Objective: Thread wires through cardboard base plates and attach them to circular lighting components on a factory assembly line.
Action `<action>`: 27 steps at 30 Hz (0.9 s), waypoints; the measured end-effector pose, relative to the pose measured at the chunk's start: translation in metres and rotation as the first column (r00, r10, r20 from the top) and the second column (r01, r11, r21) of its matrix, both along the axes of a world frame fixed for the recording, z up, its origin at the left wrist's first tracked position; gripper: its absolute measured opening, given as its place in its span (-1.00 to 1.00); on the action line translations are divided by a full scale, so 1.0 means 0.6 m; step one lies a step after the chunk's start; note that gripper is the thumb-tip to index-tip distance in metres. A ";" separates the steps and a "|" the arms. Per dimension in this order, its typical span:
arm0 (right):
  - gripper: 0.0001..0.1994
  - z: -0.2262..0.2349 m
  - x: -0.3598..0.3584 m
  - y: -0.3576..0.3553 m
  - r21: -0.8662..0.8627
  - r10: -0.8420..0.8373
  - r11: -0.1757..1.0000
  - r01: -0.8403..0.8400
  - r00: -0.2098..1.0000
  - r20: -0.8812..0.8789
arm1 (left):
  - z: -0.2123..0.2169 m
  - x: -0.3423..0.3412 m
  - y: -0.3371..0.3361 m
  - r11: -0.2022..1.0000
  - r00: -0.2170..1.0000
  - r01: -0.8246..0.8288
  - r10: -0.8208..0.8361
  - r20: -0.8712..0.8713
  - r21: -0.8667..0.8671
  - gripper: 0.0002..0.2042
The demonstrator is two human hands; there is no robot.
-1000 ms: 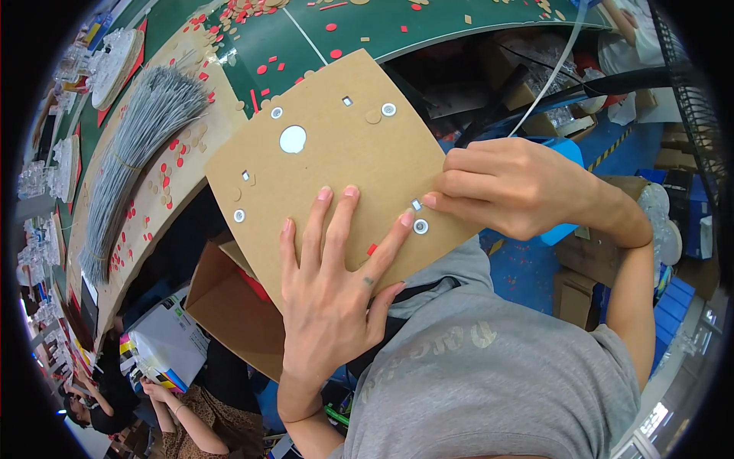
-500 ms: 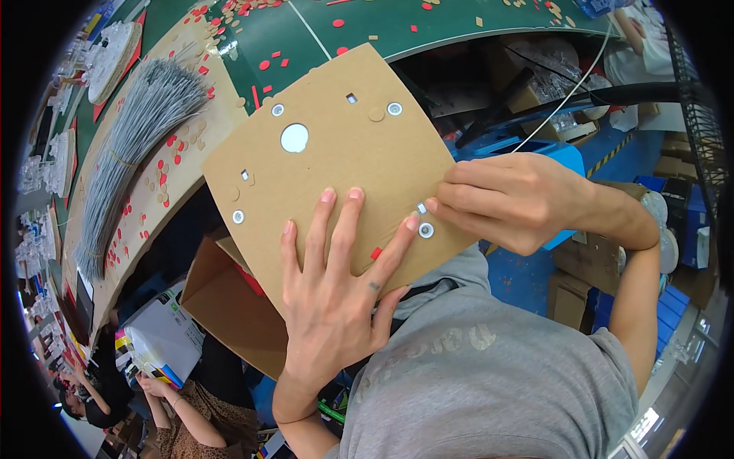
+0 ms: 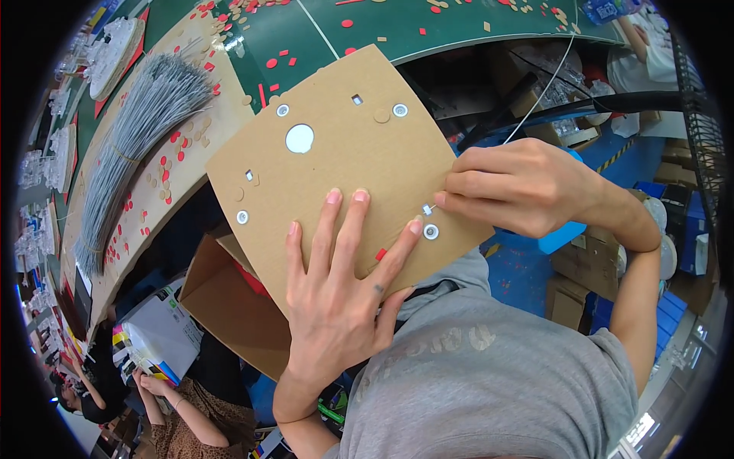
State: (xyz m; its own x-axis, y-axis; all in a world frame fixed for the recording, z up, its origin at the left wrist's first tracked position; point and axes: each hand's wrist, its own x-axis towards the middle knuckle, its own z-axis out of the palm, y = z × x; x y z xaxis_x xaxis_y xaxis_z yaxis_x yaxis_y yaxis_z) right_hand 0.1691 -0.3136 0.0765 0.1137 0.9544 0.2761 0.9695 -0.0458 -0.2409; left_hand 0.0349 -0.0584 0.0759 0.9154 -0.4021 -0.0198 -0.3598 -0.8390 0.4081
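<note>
A brown cardboard panel (image 3: 306,180) lies tilted in front of me, with a large round hole, small square holes and several round metal-like rings. My left hand (image 3: 330,298) rests flat on its near part, fingers spread, index fingertip close to a small square hole (image 3: 427,209). My right hand (image 3: 520,187) pinches a thin pale wire (image 3: 539,99) at the panel's right edge. The wire's short end points at that square hole; whether it goes in is too small to tell. A ring (image 3: 431,232) sits just below the hole. A red scrap (image 3: 381,253) lies by my left index finger.
A bundle of grey wires (image 3: 138,145) lies on the bench at left, among red and brown cut-outs. The green tabletop (image 3: 283,30) is beyond the panel. An opened cardboard box (image 3: 233,306) stands below left. Another person's hands (image 3: 157,382) hold a printed box at lower left.
The panel and my left hand have shifted slightly right. My right fingers have drawn back a little from the square hole, and the wire's short end now shows.
</note>
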 end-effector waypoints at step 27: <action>-0.59 -0.015 -0.033 0.014 0.029 -0.091 0.996 0.088 0.989 0.120 | 0.005 0.065 -0.025 0.999 0.990 0.045 -0.045 0.131 0.002 -0.67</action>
